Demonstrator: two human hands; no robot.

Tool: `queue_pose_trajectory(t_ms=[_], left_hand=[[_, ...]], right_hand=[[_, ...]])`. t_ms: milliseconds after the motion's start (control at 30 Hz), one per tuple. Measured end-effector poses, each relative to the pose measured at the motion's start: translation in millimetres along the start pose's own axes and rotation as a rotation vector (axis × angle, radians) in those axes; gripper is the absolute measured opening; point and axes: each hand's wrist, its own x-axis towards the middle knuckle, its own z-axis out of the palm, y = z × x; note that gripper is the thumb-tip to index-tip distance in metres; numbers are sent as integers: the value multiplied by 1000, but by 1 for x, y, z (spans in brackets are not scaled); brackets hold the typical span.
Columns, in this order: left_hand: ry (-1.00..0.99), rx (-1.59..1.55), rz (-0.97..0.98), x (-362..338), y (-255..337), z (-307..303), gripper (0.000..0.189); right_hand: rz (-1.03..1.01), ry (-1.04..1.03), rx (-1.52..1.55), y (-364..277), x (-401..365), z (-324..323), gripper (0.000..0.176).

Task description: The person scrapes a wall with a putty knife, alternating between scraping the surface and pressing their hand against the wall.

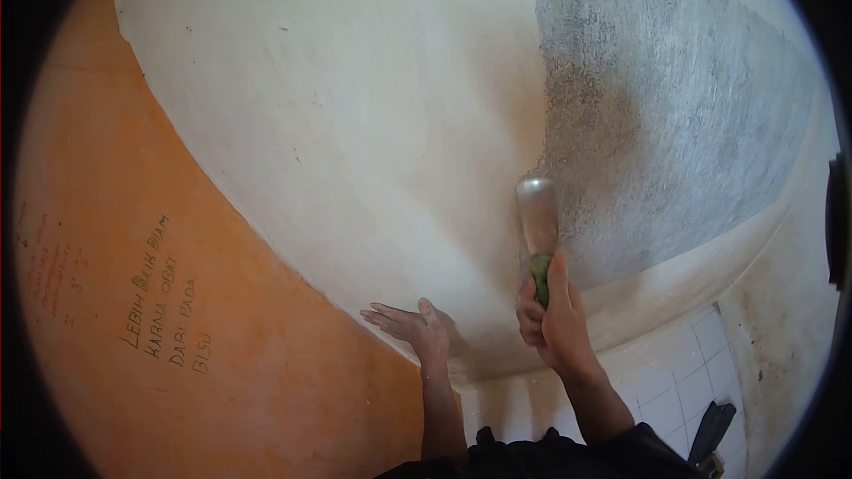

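My right hand is wrapped round the green handle of a metal scraper, its thumb lying along the handle. The broad shiny blade points up and meets the wall near the border between the smooth white surface and a rough grey patch. To the left, my left hand has its fingers spread, held at the lower edge of the white area. Whether its palm presses on the wall cannot be made out. That hand holds nothing.
Left of the white area is an orange wall with handwritten lettering. White tiles show below on the right, with a dark object near them. Another dark item sits at the far right edge.
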Motion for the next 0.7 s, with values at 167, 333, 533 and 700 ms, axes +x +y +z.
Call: queue_pose_trajectory(t_ms=[167,333,533,700], left_hand=[[-18,24,-19,-4,-6,-3,100],[-17,-4,-26,-1,1,-3,101],[-27,4,-26,-1,-4,-1,103],[-35,-24,-56,2,-1,1,103]], right_hand=[[-32,-12,-18,10,0,-10,57],[-19,-31,-30,0,-2,-4,56],[-82,-48,-41,-14,4,0,55],[18,-72,-10,-7,3,4,57]])
